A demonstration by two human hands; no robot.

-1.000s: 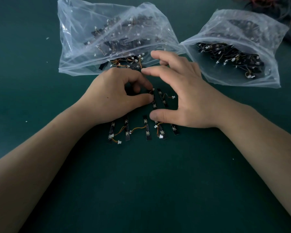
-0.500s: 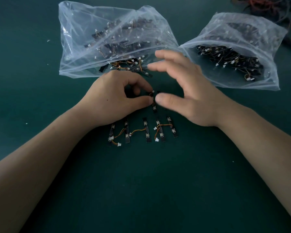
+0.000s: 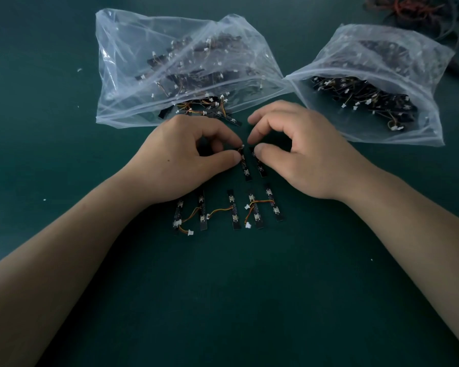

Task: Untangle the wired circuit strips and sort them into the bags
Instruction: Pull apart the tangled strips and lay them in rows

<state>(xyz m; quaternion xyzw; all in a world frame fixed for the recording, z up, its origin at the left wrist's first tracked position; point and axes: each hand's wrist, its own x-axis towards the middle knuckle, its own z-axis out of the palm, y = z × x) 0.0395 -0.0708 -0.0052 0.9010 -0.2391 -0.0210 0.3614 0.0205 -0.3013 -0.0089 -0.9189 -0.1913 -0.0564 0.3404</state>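
Ok, so on the desk point(image 3: 64, 165) you've got the left bag point(image 3: 122, 107) toward the far-left and the right bag point(image 3: 432, 128) toward the far-right. Both lie open toward the middle, already holding plenty of strips. Some spill out of the left one's mouth.

Your left hand point(image 3: 186, 160) and right hand point(image 3: 305, 154) sit in the middle of the desk, just in front of the bags, with the fingertips nearly meeting. The left one pinches the far end of the left strip point(image 3: 245, 169) between thumb and forefinger. The right one looks to be pinching the far end of the right strip point(image 3: 260, 169) the same way, with the other fingers loosely curled.

A row of strips point(image 3: 233, 213) lies nearer the front edge, joined by short orange wires.

My advice:
- Hold the boards by their edges, not the little white parts.
- Pull the two apart slowly and sideways.
- I can't see the wire between them under your fingers, so feel for a snag before tugging.
- Lift a bit, so you don't drag the row below along.
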